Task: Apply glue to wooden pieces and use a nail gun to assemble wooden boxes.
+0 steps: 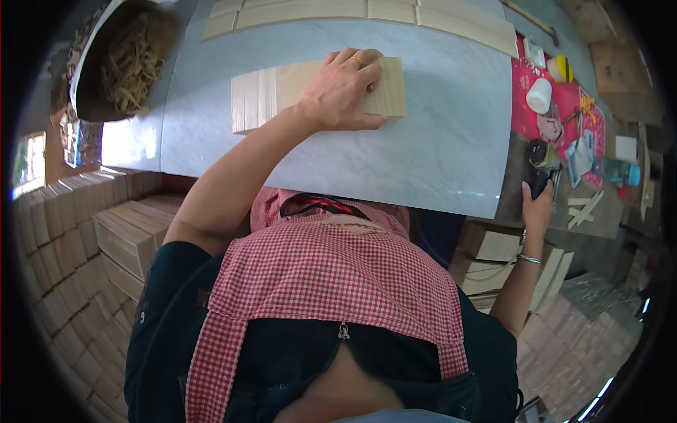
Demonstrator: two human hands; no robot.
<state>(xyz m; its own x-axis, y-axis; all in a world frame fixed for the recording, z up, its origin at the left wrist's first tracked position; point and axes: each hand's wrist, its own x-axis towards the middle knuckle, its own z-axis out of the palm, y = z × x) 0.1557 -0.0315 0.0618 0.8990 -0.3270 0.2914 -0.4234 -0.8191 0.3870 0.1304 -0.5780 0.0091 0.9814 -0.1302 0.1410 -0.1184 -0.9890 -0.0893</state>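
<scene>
Head view is showing the left hand point(340, 90) gripping, from above, a pale wooden block point(285, 86) that is lying right beneath it, long axis running left to right, while the right hand point(538, 204) is grasping a black object point(541, 182) well apart, rightward.

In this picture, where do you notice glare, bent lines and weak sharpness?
Head view: white glare at the left of the pale tabletop; head view: the light wood strips at the top bow, and the corners go black; head view: the stacked blocks at lower right look soft, while the left hand looks clearer.
</scene>
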